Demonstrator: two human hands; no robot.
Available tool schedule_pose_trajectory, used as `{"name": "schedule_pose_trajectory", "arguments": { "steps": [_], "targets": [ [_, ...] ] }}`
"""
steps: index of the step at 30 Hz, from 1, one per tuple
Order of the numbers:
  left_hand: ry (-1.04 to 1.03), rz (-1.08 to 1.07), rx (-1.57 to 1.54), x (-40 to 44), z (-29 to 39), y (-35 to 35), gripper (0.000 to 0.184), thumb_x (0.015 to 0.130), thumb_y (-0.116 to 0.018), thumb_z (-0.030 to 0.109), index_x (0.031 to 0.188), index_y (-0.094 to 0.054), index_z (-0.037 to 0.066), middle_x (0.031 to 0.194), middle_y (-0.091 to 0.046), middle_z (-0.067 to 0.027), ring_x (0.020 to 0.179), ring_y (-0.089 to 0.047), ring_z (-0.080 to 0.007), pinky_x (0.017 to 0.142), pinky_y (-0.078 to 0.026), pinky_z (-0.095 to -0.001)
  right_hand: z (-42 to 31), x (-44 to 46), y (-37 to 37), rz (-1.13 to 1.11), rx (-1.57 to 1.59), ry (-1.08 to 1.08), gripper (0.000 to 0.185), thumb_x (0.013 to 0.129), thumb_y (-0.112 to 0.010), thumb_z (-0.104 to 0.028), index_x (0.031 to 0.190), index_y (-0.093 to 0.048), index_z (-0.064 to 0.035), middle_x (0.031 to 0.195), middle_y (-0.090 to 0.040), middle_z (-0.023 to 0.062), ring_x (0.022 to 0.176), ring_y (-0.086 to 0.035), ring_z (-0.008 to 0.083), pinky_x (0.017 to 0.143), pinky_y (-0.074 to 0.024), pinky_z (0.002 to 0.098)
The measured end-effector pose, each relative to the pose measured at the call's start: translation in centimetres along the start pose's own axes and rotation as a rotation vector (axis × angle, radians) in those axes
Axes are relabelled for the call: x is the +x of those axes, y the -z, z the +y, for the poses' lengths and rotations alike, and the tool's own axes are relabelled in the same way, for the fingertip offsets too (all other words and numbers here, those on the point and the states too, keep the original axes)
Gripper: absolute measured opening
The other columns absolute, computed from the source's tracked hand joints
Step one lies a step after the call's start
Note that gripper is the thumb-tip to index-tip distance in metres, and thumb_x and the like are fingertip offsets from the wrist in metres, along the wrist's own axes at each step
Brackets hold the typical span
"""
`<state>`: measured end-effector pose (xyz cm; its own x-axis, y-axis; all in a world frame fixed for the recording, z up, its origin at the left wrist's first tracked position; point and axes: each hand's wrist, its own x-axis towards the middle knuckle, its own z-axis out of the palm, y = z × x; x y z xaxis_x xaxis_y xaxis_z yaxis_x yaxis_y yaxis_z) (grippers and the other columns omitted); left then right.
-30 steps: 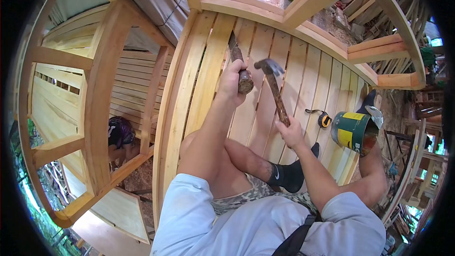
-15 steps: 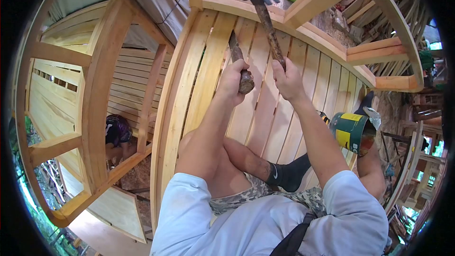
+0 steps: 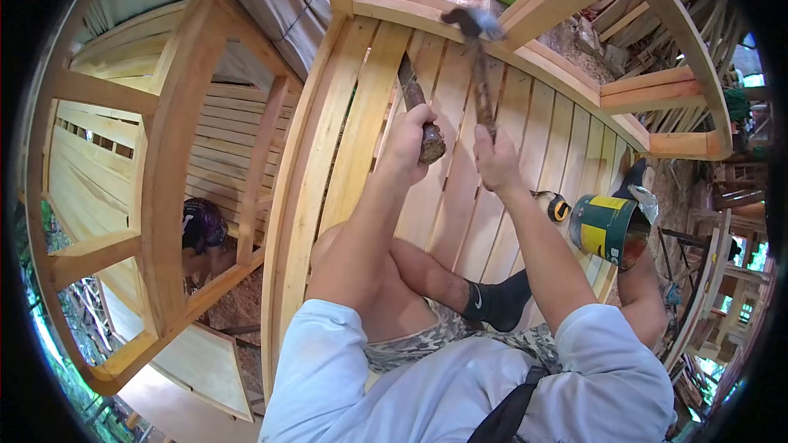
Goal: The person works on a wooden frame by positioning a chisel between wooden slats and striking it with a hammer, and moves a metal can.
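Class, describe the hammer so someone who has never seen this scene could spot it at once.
Start with the slatted wooden surface filling the picture's upper middle, then find the right hand over it. The hammer points up the picture from that grip. Unlike the thick-handled tool in the left hand, it has a metal head set crosswise at its far end.

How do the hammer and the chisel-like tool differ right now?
The hammer is in the right grip; the chisel-like tool is in the left grip.
The hammer ends in a claw head; the chisel-like tool in a narrow blade.
The hammer's head is blurred; the chisel-like tool shows more clearly.
Both have brown handles.
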<state>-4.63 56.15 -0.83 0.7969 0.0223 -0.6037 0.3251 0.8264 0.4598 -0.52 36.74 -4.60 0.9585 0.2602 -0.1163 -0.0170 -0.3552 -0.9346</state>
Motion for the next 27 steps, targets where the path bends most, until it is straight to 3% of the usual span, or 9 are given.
{"name": "schedule_pose_trajectory", "arguments": {
  "steps": [2, 3, 5, 6, 13, 18, 20, 22, 27],
  "targets": [
    [0.003, -0.014, 0.002, 0.2, -0.2, 0.3, 0.013, 0.085, -0.058, 0.017, 0.088, -0.048, 0.010, 0.065, -0.055, -0.0034, 0.051, -0.054, -0.0146, 0.046, -0.047, -0.0320, 3.4, 0.7, 0.8, -0.153, -0.425, -0.027, 0.039, 0.103, -0.048, -0.041, 0.087, -0.049, -0.0057, 0.061, -0.048, 0.0015, 0.044, -0.047, 0.0107, 0.040, -0.0402, 0.0274],
    [0.010, -0.021, 0.000, 0.2, -0.2, 0.4, 0.013, 0.085, -0.059, 0.017, 0.088, -0.047, 0.011, 0.065, -0.055, -0.0034, 0.052, -0.055, -0.0145, 0.046, -0.048, -0.0318, 2.7, 0.5, 1.1, -0.151, -0.427, -0.020, 0.039, 0.103, -0.048, -0.041, 0.087, -0.049, -0.0057, 0.061, -0.048, 0.0015, 0.044, -0.047, 0.0107, 0.040, -0.0402, 0.0274],
    [0.001, -0.022, 0.006, 0.1, 0.5, 0.4, 0.014, 0.085, -0.059, 0.017, 0.088, -0.047, 0.010, 0.064, -0.054, -0.0032, 0.052, -0.056, -0.0143, 0.047, -0.049, -0.0313, 0.3, -0.6, 1.7, -0.103, -0.293, -0.357, 0.048, 0.100, -0.049, -0.045, 0.084, -0.054, -0.0005, 0.063, -0.052, 0.0062, 0.054, -0.057, 0.0192, 0.051, -0.0480, 0.0353],
    [0.004, -0.017, 0.010, -0.2, 0.6, 0.4, 0.014, 0.085, -0.059, 0.018, 0.087, -0.047, 0.010, 0.064, -0.054, -0.0031, 0.053, -0.056, -0.0141, 0.048, -0.050, -0.0308, 0.1, -1.1, 2.0, -0.066, -0.256, -0.429, 0.047, 0.100, -0.051, -0.045, 0.082, -0.054, -0.0015, 0.062, -0.051, 0.0044, 0.051, -0.055, 0.0176, 0.048, -0.0465, 0.0353],
    [0.174, -0.132, -0.193, -0.2, 4.2, 2.8, 0.018, 0.085, -0.061, 0.018, 0.092, -0.047, 0.009, 0.068, -0.058, -0.0054, 0.054, -0.059, -0.0133, 0.048, -0.056, -0.0269, -2.7, -1.9, 3.4, -0.121, -0.181, -0.403, 0.040, 0.098, -0.057, -0.041, 0.083, -0.053, -0.0038, 0.062, -0.051, 0.0003, 0.047, -0.048, 0.0097, 0.043, -0.0416, 0.0285],
    [0.194, -0.246, -0.326, 0.8, 4.9, 4.2, 0.021, 0.087, -0.060, 0.019, 0.100, -0.047, 0.009, 0.073, -0.058, -0.0061, 0.055, -0.060, -0.0128, 0.048, -0.057, -0.0282, -6.8, 5.9, 4.2, -0.368, -0.236, -0.089, 0.035, 0.090, -0.067, -0.032, 0.105, -0.061, -0.0006, 0.069, -0.055, 0.0046, 0.058, -0.055, 0.0129, 0.054, -0.0482, 0.0313],
    [0.242, -0.248, -0.325, 0.8, 4.8, 3.7, 0.019, 0.090, -0.058, 0.021, 0.101, -0.047, 0.010, 0.075, -0.058, -0.0066, 0.055, -0.059, -0.0122, 0.046, -0.057, -0.0277, -9.7, 10.2, 3.3, -0.271, -0.577, 0.364, 0.045, 0.088, -0.067, -0.035, 0.116, -0.062, -0.0008, 0.083, -0.065, 0.0128, 0.076, -0.066, 0.0225, 0.072, -0.0539, 0.0377],
    [0.261, -0.244, -0.350, 0.7, 5.0, 3.6, 0.019, 0.092, -0.057, 0.023, 0.102, -0.047, 0.010, 0.075, -0.058, -0.0065, 0.055, -0.059, -0.0120, 0.046, -0.057, -0.0271, -14.3, 12.5, 1.4, -0.250, -0.813, 0.403, 0.050, 0.091, -0.062, -0.040, 0.130, -0.060, -0.0086, 0.105, -0.070, 0.0175, 0.099, -0.068, 0.0304, 0.088, -0.0532, 0.0406],
    [0.239, -0.229, -0.345, 0.5, 5.2, 4.1, 0.020, 0.098, -0.053, 0.031, 0.103, -0.048, 0.012, 0.074, -0.058, -0.0062, 0.055, -0.059, -0.0116, 0.046, -0.056, -0.0258, -22.1, 14.8, -2.0, -0.431, -1.222, 0.388, 0.048, 0.092, -0.058, -0.037, 0.136, -0.058, -0.0191, 0.117, -0.067, 0.0216, 0.109, -0.065, 0.0366, 0.094, -0.0507, 0.0437]
  ]
}}
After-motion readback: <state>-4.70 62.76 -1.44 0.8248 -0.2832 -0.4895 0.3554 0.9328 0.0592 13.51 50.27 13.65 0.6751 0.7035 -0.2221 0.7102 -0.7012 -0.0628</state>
